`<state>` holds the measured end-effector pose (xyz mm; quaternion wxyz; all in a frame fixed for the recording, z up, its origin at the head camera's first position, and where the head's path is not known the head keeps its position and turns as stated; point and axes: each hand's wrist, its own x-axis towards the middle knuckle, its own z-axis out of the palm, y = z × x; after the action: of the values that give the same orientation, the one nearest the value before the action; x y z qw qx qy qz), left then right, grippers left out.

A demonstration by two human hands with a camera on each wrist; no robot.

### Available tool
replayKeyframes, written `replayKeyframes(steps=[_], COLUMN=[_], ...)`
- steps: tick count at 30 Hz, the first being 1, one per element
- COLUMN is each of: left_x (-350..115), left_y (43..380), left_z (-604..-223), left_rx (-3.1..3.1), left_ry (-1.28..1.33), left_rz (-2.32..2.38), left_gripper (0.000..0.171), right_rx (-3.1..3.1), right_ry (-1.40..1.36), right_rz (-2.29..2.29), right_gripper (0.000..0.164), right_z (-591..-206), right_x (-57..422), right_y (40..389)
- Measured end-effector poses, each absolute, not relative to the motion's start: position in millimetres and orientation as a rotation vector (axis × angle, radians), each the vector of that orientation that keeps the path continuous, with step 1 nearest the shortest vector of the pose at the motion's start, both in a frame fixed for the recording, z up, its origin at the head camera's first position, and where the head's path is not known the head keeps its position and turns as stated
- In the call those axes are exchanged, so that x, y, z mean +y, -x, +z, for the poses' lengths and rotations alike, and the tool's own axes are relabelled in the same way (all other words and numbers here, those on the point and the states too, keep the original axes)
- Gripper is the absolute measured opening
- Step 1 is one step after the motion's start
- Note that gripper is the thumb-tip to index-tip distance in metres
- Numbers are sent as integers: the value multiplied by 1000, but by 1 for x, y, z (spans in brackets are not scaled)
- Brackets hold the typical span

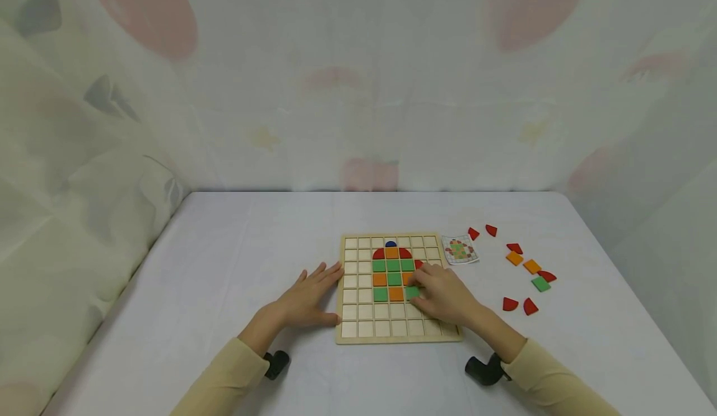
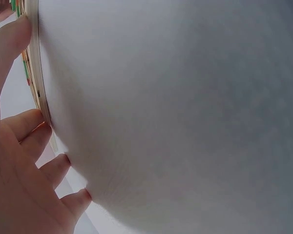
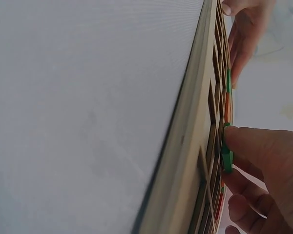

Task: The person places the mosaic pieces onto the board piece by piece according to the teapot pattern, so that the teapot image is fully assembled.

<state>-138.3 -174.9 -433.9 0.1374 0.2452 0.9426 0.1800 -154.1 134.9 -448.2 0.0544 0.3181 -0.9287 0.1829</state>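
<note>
A small green square tile [image 3: 227,157], flat, smooth-faced and straight-edged, is at the right end of the nearest filled row on a pale wooden grid board [image 1: 399,340]; whether it sits fully down in its cell cannot be told. The right hand [image 1: 448,296] pinches it between thumb and finger. Just left of it lies an orange tile [image 1: 396,294], and farther up the board green and orange squares form a block, with curved red pieces at its sides and a blue piece [image 1: 391,243] at the far end. The left hand [image 1: 307,299] is spread, its fingers and thumb touching the board's left edge. Just right of the board's far corner lies a printed pattern card [image 1: 460,250]. Farther right, loose red, orange and green pieces are scattered on the white-covered tabletop [image 1: 269,229].
</note>
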Motion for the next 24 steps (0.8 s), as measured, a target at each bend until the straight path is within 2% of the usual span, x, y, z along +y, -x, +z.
replayKeyframes(steps=[24], left_x=[-174], left_y=[138], left_z=[-432], left_rx=[2723], left_ry=[-716], left_rz=[522], left_gripper=[89], right_rx=[-2768], right_ry=[-994], right_rz=[592], right_gripper=[21], right_z=[-446], right_x=[139], right_y=[154])
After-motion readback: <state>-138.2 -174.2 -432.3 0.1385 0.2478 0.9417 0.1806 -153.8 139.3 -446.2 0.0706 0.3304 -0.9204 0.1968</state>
